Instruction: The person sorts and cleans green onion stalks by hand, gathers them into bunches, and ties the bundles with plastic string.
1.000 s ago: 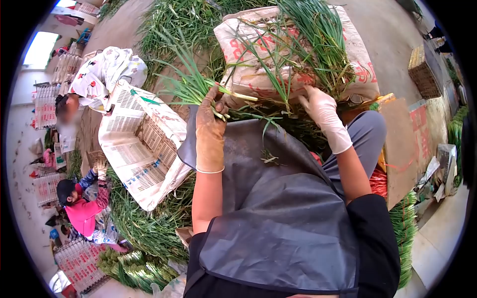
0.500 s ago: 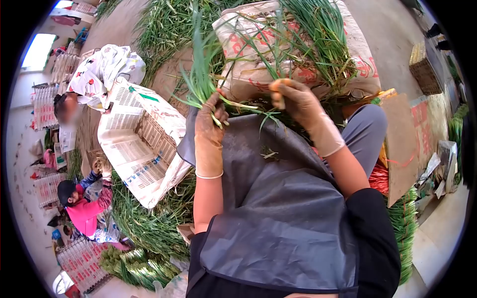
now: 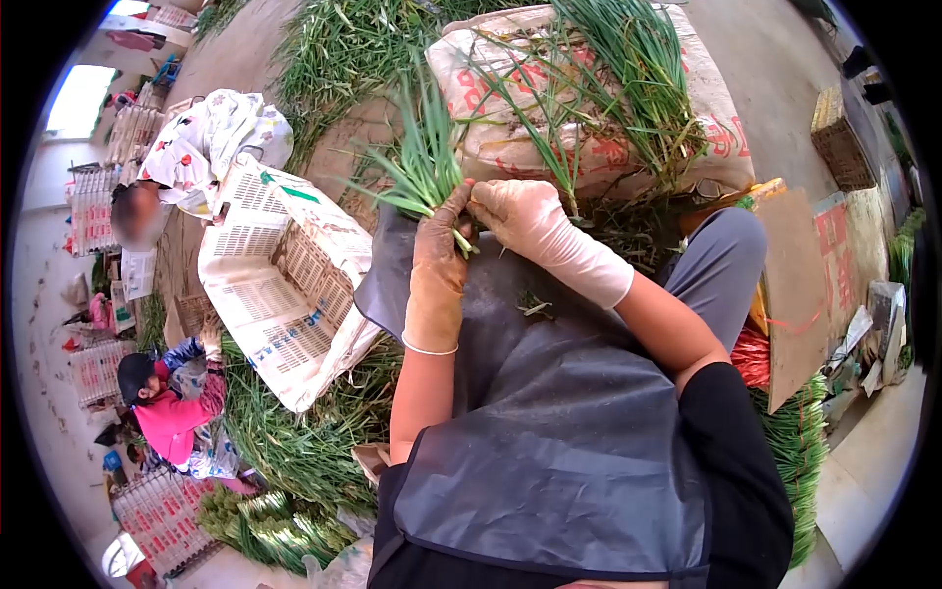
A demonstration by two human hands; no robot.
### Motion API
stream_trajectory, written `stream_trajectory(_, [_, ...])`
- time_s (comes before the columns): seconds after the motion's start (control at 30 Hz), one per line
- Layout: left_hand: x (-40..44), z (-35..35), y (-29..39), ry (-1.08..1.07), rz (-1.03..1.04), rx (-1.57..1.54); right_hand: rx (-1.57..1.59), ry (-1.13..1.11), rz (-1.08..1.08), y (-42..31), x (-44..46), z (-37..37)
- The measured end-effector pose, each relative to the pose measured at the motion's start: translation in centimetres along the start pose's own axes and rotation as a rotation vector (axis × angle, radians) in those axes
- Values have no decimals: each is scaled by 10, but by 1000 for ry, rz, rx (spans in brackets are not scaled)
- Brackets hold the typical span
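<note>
Green scallions (image 3: 432,172) sit within the closed grip of the left hand (image 3: 446,221); the right hand (image 3: 525,216), fingers curled, hold indeterminable, has come in beside that grip, bringing both hands together.

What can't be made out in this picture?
All in the head view:
What, if anything, the right hand holds: the hand itself hides it.
Part of the green bunch: behind the left hand.
Some sack lettering: under loose greens.
Green pile's far end: cut off by top edge.
</note>
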State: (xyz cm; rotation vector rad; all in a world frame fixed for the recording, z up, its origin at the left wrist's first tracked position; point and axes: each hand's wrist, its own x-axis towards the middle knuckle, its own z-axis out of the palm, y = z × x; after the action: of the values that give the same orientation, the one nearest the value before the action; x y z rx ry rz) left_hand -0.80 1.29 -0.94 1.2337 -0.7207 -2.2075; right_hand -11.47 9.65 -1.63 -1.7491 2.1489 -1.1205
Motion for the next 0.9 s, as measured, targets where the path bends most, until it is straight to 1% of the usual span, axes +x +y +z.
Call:
stream_trajectory(0.03, [-3, -1, -2, -11, -13, 30, 115, 70, -36, 1, -3, -1])
stream_trajectory(0.07, [-4, -1, -3, -27, -25, 60, 114, 70, -29, 4, -7, -4])
stream_trajectory(0.1, [3, -7, -5, -90, -41, 59, 419, -3, 89, 7, -11, -11])
stream_trajectory(0.13, [4, -6, -3, -91, -44, 56, 725, -78, 208, 8, -15, -23])
stream_trajectory(0.17, [5, -5, 0, -69, 9, 37, 887, -175, 348, 0, -18, -49])
stream_trajectory(0.2, [8, -4, 2, -45, 64, 17, 950, -241, 501, 4, -25, -60])
stream_trajectory(0.27, [11, -5, 12, -37, 62, 9, 1060, -371, 590, 30, -39, -67])
stream_trajectory(0.33, [8, 0, 25, 123, 108, -40, 809, -605, 629, 73, -56, -58])
stream_trajectory(0.37, [18, -13, 29, 153, 148, -56, 107, -733, 556, 92, -66, -52])
stream_trajectory(0.4, [20, -16, 37, 86, 230, -53, -552, -898, 521, 124, -87, -26])
stream_trajectory(0.43, [23, -25, 46, 61, 264, -86, -505, -630, 557, 126, -91, -30])
stream_trajectory(0.47, [26, -32, 52, 25, 312, -51, -457, -365, 583, 122, -93, -32])
stream_trajectory(0.5, [25, -32, 58, 79, 318, 14, -295, -383, 735, 113, -78, -37])
stream_trajectory(0.53, [23, -31, 64, 136, 328, 82, -160, -281, 764, 111, -70, -32])
stream_trajectory(0.57, [28, -33, 65, 136, 323, 88, -37, -273, 760, 123, -64, -17])
stream_trajectory(0.6, [36, -34, 64, 252, 381, 271, 88, -261, 752, 134, -62, 1])
stream_trajectory(0.63, [42, -35, 65, 365, 447, 450, 423, -212, 822, 136, -62, 10])
stream_trajectory(0.67, [42, -35, 66, 358, 462, 448, 760, -154, 868, 117, -46, 3])
stream_trajectory(0.7, [38, -39, 64, 403, 525, 460, 913, -73, 854, 97, -39, -11])
stream_trajectory(0.73, [33, -43, 62, 453, 581, 474, 978, -57, 756, 90, -38, -15])
stream_trajectory(0.77, [26, -44, 58, 396, 430, 438, 994, -49, 713, 83, -37, -20])
stream_trajectory(0.8, [26, -39, 42, 226, 339, 264, 1011, -45, 678, 75, -41, -22])
stream_trajectory(0.83, [4, -11, 31, 168, 138, 245, 1015, -56, 686, 68, -46, -20])
stream_trajectory(0.87, [3, 1, 14, 8, 83, 229, 1005, -69, 674, 64, -48, -19])
stream_trajectory(0.9, [8, 10, -5, -56, 20, 241, 993, -84, 653, 61, -46, -19])
